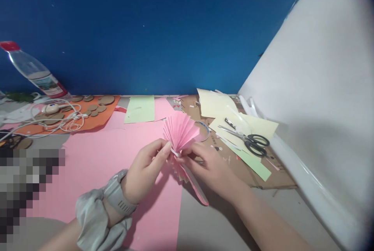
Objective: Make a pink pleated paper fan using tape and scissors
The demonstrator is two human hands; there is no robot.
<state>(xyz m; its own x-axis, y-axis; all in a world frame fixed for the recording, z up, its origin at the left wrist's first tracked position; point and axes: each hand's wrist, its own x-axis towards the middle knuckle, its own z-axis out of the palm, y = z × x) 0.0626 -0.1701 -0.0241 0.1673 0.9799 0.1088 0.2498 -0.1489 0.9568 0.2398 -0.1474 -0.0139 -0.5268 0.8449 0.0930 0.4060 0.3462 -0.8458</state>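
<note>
A pleated pink paper fan (179,128) stands spread out above my fingers, gathered at its middle by a small white band (175,153). My left hand (147,167) pinches the gathered middle from the left, thumb and index finger together. From the right, my right hand (209,165) pinches at the same spot, fingertips close to the white band. More pleats hang below the fingers, and a folded pink strip (196,188) slants down to the right. Under the fan lies a large pink paper sheet (117,157).
Black-handled scissors (254,142) lie on pale yellow paper (257,122) atop brown cardboard (233,169). At left are a tilted plastic bottle (43,76), tangled white earphone cables (70,116) and orange paper (99,113) with cardboard discs. Green paper (140,109) lies near the blue wall (163,33).
</note>
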